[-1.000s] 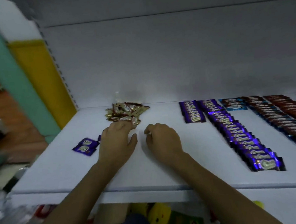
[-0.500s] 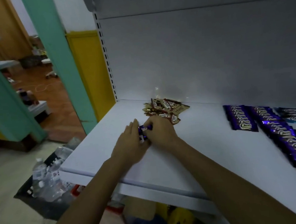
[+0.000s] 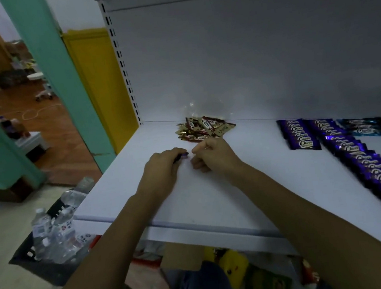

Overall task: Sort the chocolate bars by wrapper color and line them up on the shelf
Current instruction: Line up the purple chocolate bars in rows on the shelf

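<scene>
1. Head view: the left hand is seen knuckles-up on the left part of the shelf. Its fingers are curled round a purple bar, and only the bar's end is exposed past the fingertips.
2. The right hand lies just beside it with the fingers curled in. Whether anything is pinched there cannot be told.
3. A loose gold and brown pile is noted at the back edge, just behind both hands. A short purple row and a long purple row are laid out towards the right side, well apart from the hands. Blue bars lie beyond them.
4. The step in hand is judged to be the transfer of the held bar to the purple rows.
5. The bar should be lifted clear rather than dragged. It should be carried across the bare middle of the shelf, forward of the pile, so that the pile is not scattered.
6. The short row is judged the better destination, as bare shelf is left between it and the front edge. The long row already runs close to that edge.
7. The bar should be set down label up, parallel to its neighbours and overlapped as they are.
8. The wrappers appear glossy, so a slip is likely. A firm pinch should be kept until the bar is seated.
</scene>
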